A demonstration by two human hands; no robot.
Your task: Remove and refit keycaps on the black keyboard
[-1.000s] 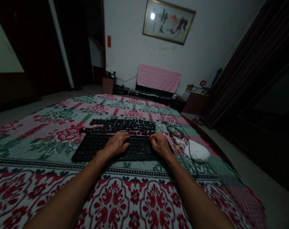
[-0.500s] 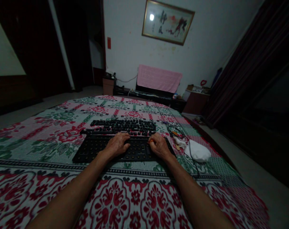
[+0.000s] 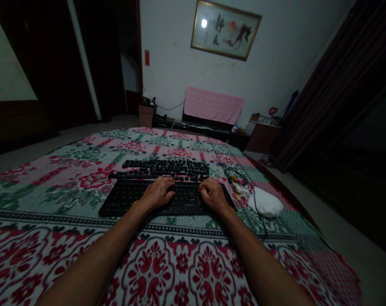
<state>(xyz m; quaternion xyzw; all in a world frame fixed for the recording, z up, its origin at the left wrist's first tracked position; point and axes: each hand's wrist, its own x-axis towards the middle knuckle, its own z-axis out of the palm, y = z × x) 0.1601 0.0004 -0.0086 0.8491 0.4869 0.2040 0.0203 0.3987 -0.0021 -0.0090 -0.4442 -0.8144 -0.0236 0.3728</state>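
A black keyboard base (image 3: 125, 197) without keycaps lies on the bed, and a strip of black keys (image 3: 165, 167) lies just behind it. My left hand (image 3: 156, 194) rests on the middle of the base with its fingers curled down; what they hold, if anything, is hidden. My right hand (image 3: 212, 196) sits at the base's right end. It is closed around a small orange-tipped thing (image 3: 201, 187) that points at the board.
The bed carries a red, green and white floral cover (image 3: 180, 263). A white cloth bundle (image 3: 265, 202) and a dark cable (image 3: 240, 178) lie right of the keyboard, near the bed's edge. A pink-draped cabinet (image 3: 213, 106) stands at the far wall.
My right hand has shifted slightly left along the base. My left hand has stayed where it was.
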